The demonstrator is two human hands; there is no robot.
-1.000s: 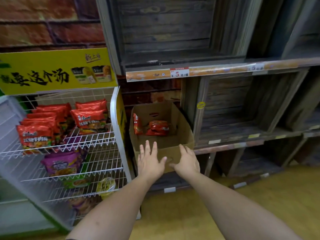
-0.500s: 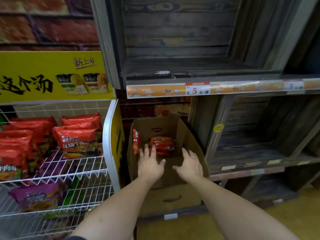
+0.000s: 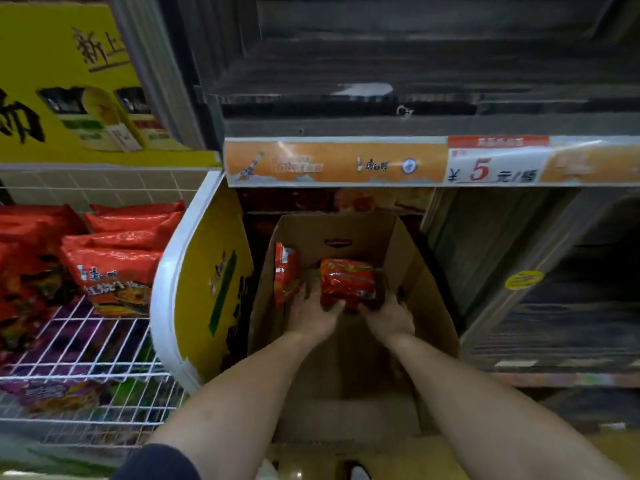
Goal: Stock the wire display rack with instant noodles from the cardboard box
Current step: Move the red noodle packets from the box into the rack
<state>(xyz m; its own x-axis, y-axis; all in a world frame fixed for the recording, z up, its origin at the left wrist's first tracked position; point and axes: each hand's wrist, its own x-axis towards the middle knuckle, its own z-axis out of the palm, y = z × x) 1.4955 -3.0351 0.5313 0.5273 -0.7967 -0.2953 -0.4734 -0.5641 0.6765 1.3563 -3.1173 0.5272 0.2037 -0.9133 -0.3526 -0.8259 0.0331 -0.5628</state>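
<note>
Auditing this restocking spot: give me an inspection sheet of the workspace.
Surface: wire rack shelves, partly stocked.
Job's things: cardboard box holds one red noodle pack lying flat, a second pack upright against its left wall; stocked red packs on the rack.
Clutter: purple packs on the lower wire shelf.
Hands: left hand and right hand grip the red noodle pack from either side.
Cables: nothing seen.
Surroundings: wooden shelving, price tag, yellow sign.

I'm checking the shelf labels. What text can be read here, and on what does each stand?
"¥ 5 元/" on the price tag; last character blurred.
"新上" on the yellow sign; rest cut off.
Too blurred to read: rack packs, box pack, shelf strip, round sticker.
</note>
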